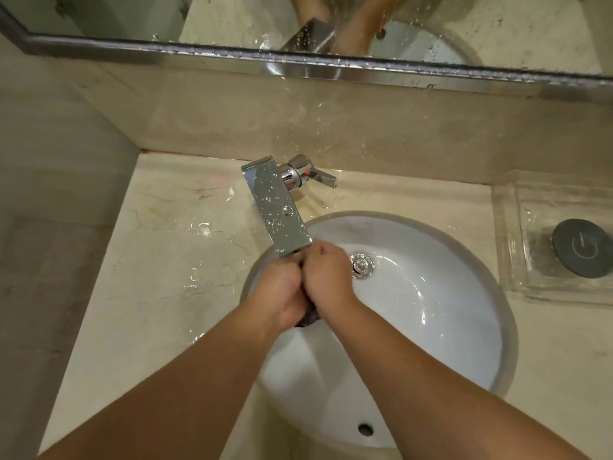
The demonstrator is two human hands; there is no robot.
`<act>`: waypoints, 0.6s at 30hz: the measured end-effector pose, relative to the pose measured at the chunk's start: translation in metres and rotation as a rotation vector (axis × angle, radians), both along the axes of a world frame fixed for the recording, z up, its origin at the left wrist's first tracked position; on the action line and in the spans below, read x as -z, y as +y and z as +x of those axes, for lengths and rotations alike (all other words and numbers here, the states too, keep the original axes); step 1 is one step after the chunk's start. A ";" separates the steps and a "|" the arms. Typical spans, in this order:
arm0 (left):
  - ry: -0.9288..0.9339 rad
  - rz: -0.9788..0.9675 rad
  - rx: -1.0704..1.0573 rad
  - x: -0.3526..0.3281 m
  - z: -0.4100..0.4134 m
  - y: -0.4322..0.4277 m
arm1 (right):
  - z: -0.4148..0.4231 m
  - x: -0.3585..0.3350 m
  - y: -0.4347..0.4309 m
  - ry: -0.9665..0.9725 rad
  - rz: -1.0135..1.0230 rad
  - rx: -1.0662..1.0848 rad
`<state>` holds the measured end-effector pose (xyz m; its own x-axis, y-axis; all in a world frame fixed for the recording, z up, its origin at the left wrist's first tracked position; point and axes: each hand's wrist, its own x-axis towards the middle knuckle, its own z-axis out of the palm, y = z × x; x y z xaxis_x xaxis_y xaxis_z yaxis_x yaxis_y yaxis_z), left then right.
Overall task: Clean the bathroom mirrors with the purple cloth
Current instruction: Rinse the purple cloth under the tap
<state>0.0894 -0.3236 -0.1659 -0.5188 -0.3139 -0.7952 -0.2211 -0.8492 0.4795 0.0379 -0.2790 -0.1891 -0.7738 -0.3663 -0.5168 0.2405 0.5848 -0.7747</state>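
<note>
Both hands are clenched together over the white sink [447, 327], just below the tip of the chrome faucet [277, 207]. My left hand [282, 293] and my right hand [326, 277] squeeze a dark purple cloth [308, 318] between them. Only a small bunched end of the cloth shows under the palms. The mirror [431, 24] runs along the top of the view, speckled with water drops, above a metal frame edge [414, 69].
The marble counter [159, 260] is wet left of the faucet. The faucet lever [318, 177] points right. At the right stands a clear glass tray [517, 260] holding a round dark grey disc [582, 249]. A tiled wall closes the left side.
</note>
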 end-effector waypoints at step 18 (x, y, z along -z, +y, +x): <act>0.013 -0.136 0.083 -0.007 -0.001 0.002 | -0.009 -0.005 -0.017 -0.217 -0.055 0.282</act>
